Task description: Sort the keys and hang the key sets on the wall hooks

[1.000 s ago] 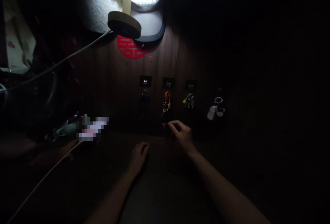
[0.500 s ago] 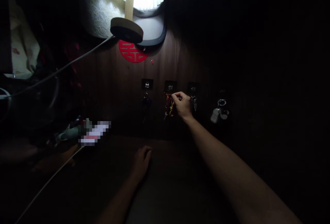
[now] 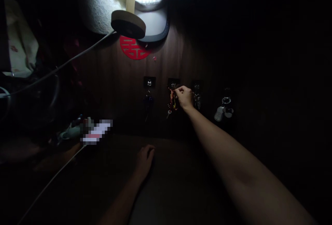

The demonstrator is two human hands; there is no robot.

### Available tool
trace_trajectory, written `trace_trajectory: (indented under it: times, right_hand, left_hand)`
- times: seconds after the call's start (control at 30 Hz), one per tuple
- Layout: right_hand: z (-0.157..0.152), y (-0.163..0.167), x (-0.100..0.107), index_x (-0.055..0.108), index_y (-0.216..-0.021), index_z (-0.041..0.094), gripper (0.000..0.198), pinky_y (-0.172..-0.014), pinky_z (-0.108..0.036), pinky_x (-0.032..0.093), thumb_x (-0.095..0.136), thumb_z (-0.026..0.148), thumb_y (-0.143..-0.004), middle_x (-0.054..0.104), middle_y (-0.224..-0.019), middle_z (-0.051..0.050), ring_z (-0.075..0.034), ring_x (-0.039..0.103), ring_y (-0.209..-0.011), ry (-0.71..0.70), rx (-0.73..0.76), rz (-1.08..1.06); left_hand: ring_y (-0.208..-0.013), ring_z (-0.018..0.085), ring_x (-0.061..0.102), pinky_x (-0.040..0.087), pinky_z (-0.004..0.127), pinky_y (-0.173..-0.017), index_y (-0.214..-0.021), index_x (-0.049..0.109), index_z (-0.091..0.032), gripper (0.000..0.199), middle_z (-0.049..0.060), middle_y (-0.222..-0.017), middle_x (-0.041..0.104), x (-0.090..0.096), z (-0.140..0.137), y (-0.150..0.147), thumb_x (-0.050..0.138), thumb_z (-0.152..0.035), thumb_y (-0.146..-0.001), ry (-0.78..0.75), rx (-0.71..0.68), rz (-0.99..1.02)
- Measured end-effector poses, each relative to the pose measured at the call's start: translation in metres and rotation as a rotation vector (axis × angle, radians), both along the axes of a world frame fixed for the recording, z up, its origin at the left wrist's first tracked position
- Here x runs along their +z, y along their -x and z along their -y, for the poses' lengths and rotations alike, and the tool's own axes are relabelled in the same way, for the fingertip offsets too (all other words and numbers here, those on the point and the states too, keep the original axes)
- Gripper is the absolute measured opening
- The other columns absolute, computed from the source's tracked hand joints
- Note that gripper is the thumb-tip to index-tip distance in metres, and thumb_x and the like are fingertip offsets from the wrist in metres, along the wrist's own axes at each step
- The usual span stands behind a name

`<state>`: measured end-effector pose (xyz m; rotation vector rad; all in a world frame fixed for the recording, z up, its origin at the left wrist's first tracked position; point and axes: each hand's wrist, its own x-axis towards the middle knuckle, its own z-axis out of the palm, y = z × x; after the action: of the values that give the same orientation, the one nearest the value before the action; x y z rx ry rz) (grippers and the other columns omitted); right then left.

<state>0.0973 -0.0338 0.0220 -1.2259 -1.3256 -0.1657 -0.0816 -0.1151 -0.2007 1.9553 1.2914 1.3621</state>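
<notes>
My right hand pinches the top of a bunch of keys on red and yellow cords, just under a dark wall hook. A silvery key hangs from the bottom of the bunch. Whether its loop sits on the hook cannot be seen. In the dim light below, my left hand rests on the dark surface, thumb a little apart from loosely bent fingers, with nothing visible in it.
Dark keys hang to the left, another key bunch behind my right hand, and a ring with pale tags further right. A lit lamp with its cord, a red round paper-cut and a blurred-out pale panel are also here.
My right hand stays pinched on the cords and has shifted slightly up with the keys. My left hand has hardly moved; the view has tilted a little.
</notes>
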Motion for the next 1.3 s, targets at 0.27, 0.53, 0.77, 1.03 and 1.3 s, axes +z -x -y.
trace_trajectory:
  times: [0.27,0.53,0.77,1.03,1.3]
  right_hand:
    - [-0.002,-0.004,-0.025,0.059,-0.071,0.02,0.013,-0.055,-0.023,0.036,0.05,0.027,-0.077,0.061,-0.061,0.0,-0.015,0.056,-0.058,-0.015,-0.068,0.144]
    - [0.002,-0.001,-0.057,0.057,-0.083,0.019,0.013,-0.06,-0.023,0.04,0.046,0.025,-0.079,0.064,-0.073,-0.002,-0.015,0.059,-0.064,-0.033,-0.017,0.124]
    - [0.007,-0.007,-0.1,0.056,-0.093,0.021,0.019,-0.061,-0.025,0.041,0.045,0.026,-0.078,0.064,-0.072,-0.002,-0.016,0.058,-0.065,0.072,-0.047,0.086]
    - [0.023,-0.008,-0.129,0.056,-0.095,0.02,0.024,-0.057,-0.024,0.041,0.043,0.033,-0.078,0.061,-0.069,-0.001,-0.014,0.057,-0.058,0.1,0.042,-0.021]
    - [0.045,-0.02,-0.17,0.057,-0.092,0.02,0.024,-0.057,-0.023,0.042,0.043,0.03,-0.075,0.06,-0.066,0.0,-0.013,0.056,-0.056,0.252,0.112,0.0]
  left_hand:
    - [-0.089,0.018,0.059,0.043,0.03,-0.079,-0.087,0.059,-0.021,0.022,0.004,-0.089,0.065,0.0,0.0,0.0,0.04,-0.031,-0.081,0.008,0.001,-0.016]
    - [-0.088,0.018,0.058,0.043,0.03,-0.079,-0.087,0.059,-0.02,0.024,0.005,-0.089,0.065,-0.003,-0.003,0.0,0.039,-0.031,-0.082,0.0,-0.021,-0.025]
    - [-0.088,0.018,0.059,0.044,0.03,-0.078,-0.086,0.06,-0.02,0.024,0.004,-0.089,0.066,-0.002,-0.002,0.0,0.039,-0.032,-0.081,0.006,-0.012,-0.042]
    - [-0.09,0.019,0.059,0.043,0.031,-0.08,-0.087,0.059,-0.021,0.024,0.005,-0.091,0.065,0.0,-0.001,0.001,0.039,-0.033,-0.081,0.035,-0.018,-0.056]
    - [-0.089,0.019,0.059,0.043,0.03,-0.079,-0.087,0.059,-0.021,0.026,0.005,-0.091,0.065,-0.003,-0.003,0.001,0.038,-0.034,-0.08,0.052,-0.001,-0.064]
